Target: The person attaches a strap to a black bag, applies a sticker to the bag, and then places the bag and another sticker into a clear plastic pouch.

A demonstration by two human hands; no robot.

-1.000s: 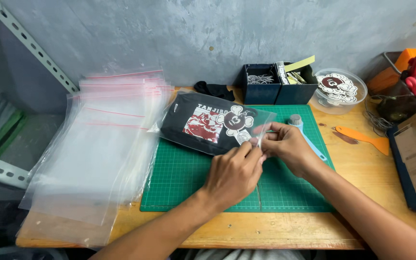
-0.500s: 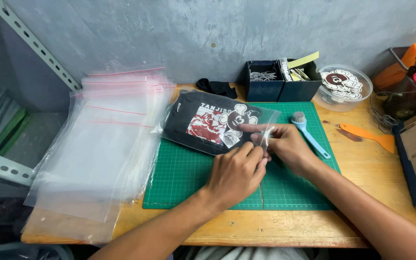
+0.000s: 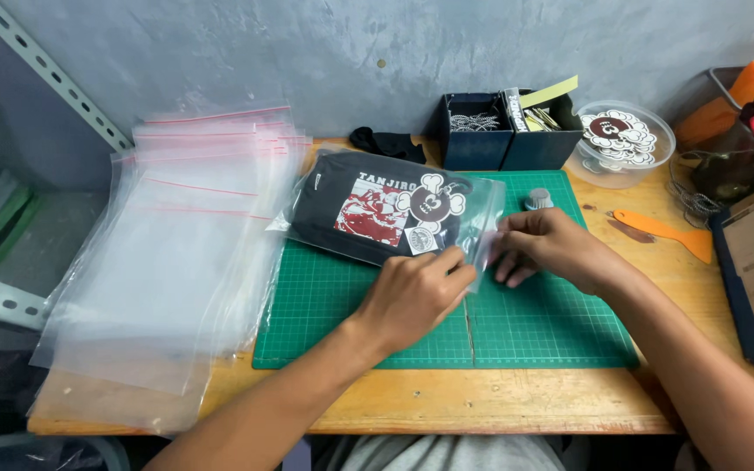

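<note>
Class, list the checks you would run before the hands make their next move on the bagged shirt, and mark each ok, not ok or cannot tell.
1. Folded black shirt sits fully inside the clear bag: ok.
2. Both hands at the bag's open end, left hand and right hand: ok.
3. Bag rests flat on the green cutting mat: ok.
4. Bag's seal closed along its whole length: cannot tell, the fingers hide it.
5. Round sticker lies inside the bag with the shirt: ok.
6. Stack of empty bags lies clear of the hands: ok.
</note>
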